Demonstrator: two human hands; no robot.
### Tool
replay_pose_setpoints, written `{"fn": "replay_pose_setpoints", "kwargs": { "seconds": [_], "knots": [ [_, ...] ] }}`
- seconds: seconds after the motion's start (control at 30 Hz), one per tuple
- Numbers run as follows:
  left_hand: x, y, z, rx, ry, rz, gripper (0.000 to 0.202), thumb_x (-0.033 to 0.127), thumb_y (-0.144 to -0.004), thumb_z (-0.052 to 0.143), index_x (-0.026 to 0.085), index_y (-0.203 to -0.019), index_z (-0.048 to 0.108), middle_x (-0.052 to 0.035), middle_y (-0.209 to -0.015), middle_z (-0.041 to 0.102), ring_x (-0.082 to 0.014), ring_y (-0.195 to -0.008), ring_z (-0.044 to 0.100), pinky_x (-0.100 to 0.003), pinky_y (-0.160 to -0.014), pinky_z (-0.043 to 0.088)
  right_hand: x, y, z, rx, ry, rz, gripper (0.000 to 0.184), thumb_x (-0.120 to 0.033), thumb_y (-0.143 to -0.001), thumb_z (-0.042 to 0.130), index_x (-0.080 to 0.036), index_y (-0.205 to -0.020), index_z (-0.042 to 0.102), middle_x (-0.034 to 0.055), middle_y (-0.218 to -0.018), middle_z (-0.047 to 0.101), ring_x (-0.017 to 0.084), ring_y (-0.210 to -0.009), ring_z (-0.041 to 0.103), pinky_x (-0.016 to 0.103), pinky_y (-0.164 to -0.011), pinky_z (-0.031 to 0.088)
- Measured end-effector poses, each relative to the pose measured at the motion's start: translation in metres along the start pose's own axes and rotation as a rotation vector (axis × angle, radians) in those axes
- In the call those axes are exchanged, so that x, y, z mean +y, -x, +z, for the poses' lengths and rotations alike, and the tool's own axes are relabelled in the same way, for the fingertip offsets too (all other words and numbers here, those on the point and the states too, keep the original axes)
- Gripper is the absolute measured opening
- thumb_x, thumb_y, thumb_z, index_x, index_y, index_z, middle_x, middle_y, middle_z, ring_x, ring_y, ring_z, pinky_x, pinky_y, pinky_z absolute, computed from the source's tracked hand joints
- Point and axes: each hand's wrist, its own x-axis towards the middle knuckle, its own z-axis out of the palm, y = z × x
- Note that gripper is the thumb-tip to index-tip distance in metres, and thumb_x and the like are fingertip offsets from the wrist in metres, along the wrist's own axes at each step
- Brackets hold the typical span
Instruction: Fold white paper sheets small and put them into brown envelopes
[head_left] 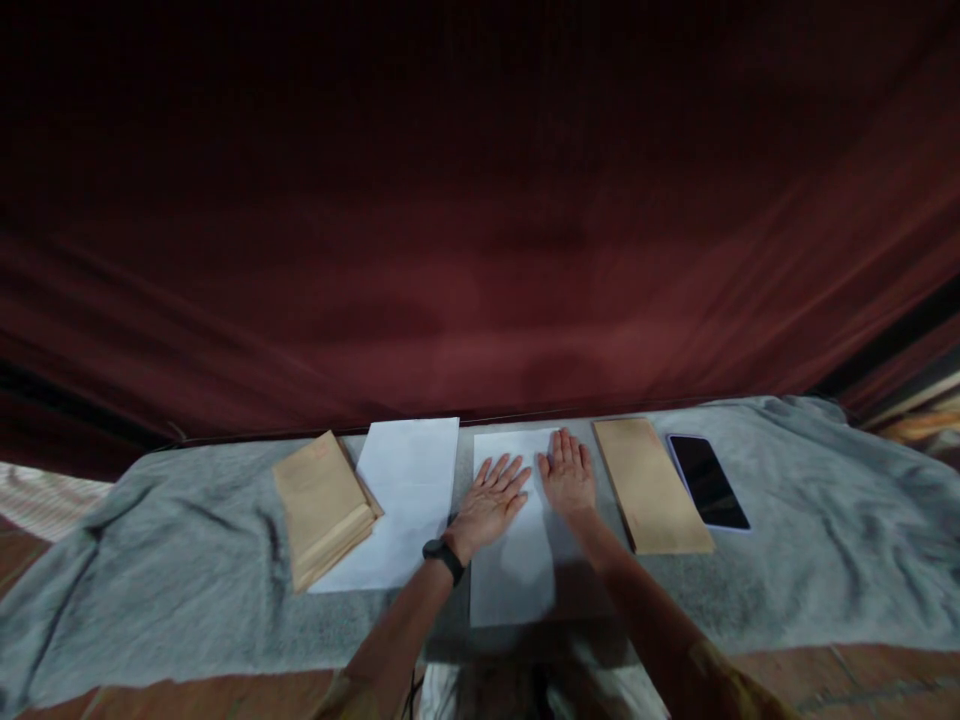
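A white sheet of paper (512, 570) lies lengthwise in the middle of the grey cloth. My left hand (491, 502) rests flat on its left part, fingers spread, with a black band on the wrist. Beside it my right hand (568, 474) presses flat on the sheet's upper right part, fingers stretched out and close together. Neither hand holds anything. A single brown envelope (649, 484) lies just right of my right hand.
A stack of brown envelopes (321, 505) sits at the left, partly on a pile of white sheets (405, 500). A dark phone (707, 481) lies right of the single envelope. The grey cloth (825, 540) covers the table. A dark red curtain (480, 250) hangs behind.
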Motion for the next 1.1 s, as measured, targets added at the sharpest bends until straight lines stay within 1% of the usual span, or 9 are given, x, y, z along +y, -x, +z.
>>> {"fn": "replay_pose_setpoints", "kwargs": {
  "seconds": [0.1, 0.23, 0.37, 0.47, 0.53, 0.67, 0.8, 0.93, 1.1],
  "knots": [
    [0.011, 0.022, -0.003, 0.014, 0.002, 0.071, 0.052, 0.047, -0.108, 0.031, 0.034, -0.158, 0.033, 0.0025, -0.165, 0.036, -0.0203, -0.156, 0.024, -0.05, -0.129, 0.016, 0.0, 0.0, 0.0, 0.02, -0.008, -0.009, 0.062, -0.034, -0.105, 0.03, -0.004, -0.16, 0.028, 0.0252, -0.156, 0.044, 0.035, -0.144, 0.045, 0.059, -0.117, 0.032],
    [0.029, 0.045, -0.01, 0.021, 0.019, 0.109, 0.055, 0.048, -0.107, 0.035, 0.03, -0.159, 0.031, 0.0006, -0.164, 0.038, -0.0203, -0.155, 0.026, -0.047, -0.129, 0.019, -0.001, -0.001, -0.003, 0.005, 0.016, 0.006, 0.061, -0.036, -0.105, 0.031, -0.003, -0.157, 0.036, 0.0241, -0.155, 0.046, 0.036, -0.143, 0.045, 0.056, -0.117, 0.033],
    [0.041, 0.056, -0.014, 0.002, 0.037, 0.106, 0.058, 0.052, -0.106, 0.036, 0.028, -0.159, 0.031, -0.0019, -0.166, 0.035, -0.0214, -0.155, 0.027, -0.047, -0.127, 0.023, 0.0, -0.004, -0.005, -0.029, 0.012, 0.013, 0.062, -0.037, -0.106, 0.03, 0.0, -0.154, 0.039, 0.0256, -0.155, 0.044, 0.037, -0.144, 0.044, 0.056, -0.118, 0.031],
    [0.042, 0.057, -0.015, -0.007, 0.058, 0.096, 0.058, 0.053, -0.106, 0.035, 0.028, -0.159, 0.031, -0.0013, -0.166, 0.034, -0.0212, -0.155, 0.027, -0.047, -0.127, 0.022, 0.002, -0.006, -0.009, -0.072, -0.033, -0.01, 0.06, -0.035, -0.106, 0.029, -0.004, -0.156, 0.038, 0.024, -0.158, 0.041, 0.036, -0.146, 0.041, 0.06, -0.119, 0.028],
    [0.041, 0.058, -0.013, -0.002, 0.064, 0.098, 0.058, 0.053, -0.106, 0.035, 0.029, -0.159, 0.03, -0.0009, -0.166, 0.034, -0.0207, -0.155, 0.026, -0.047, -0.128, 0.021, 0.001, -0.002, -0.013, -0.14, -0.093, -0.124, 0.057, -0.034, -0.107, 0.028, -0.008, -0.157, 0.037, 0.0209, -0.16, 0.04, 0.033, -0.148, 0.039, 0.061, -0.12, 0.025],
    [0.04, 0.057, -0.011, -0.01, 0.072, 0.096, 0.061, 0.056, -0.104, 0.037, 0.026, -0.157, 0.034, -0.0029, -0.162, 0.043, -0.0213, -0.154, 0.029, -0.047, -0.129, 0.019, -0.002, 0.014, -0.023, -0.302, -0.205, -0.472, 0.048, -0.033, -0.108, 0.032, -0.026, -0.152, 0.048, 0.0031, -0.158, 0.048, 0.017, -0.148, 0.04, 0.043, -0.125, 0.026],
    [0.042, 0.057, -0.012, -0.032, 0.082, 0.086, 0.063, 0.06, -0.103, 0.039, 0.026, -0.157, 0.036, -0.0028, -0.161, 0.045, -0.0224, -0.154, 0.03, -0.048, -0.129, 0.017, 0.005, 0.017, -0.031, -0.427, -0.246, -0.67, 0.048, -0.034, -0.109, 0.029, -0.026, -0.155, 0.043, 0.0013, -0.163, 0.04, 0.016, -0.15, 0.036, 0.043, -0.127, 0.024],
    [0.042, 0.058, -0.015, -0.022, 0.097, 0.092, 0.064, 0.058, -0.104, 0.036, 0.03, -0.161, 0.026, -0.0006, -0.167, 0.033, -0.0215, -0.156, 0.024, -0.048, -0.129, 0.017, 0.02, -0.008, -0.027, -0.39, -0.193, -0.634, 0.049, -0.037, -0.109, 0.032, -0.025, -0.155, 0.042, 0.0022, -0.164, 0.037, 0.017, -0.151, 0.034, 0.043, -0.126, 0.026],
    [0.04, 0.059, -0.013, -0.021, 0.098, 0.093, 0.064, 0.058, -0.104, 0.037, 0.031, -0.161, 0.025, 0.0002, -0.167, 0.032, -0.0217, -0.156, 0.022, -0.048, -0.129, 0.017, 0.025, -0.043, -0.013, -0.343, -0.131, -0.521, 0.048, -0.038, -0.108, 0.035, -0.026, -0.153, 0.045, 0.0038, -0.161, 0.042, 0.017, -0.148, 0.04, 0.043, -0.125, 0.028]
  ]
}}
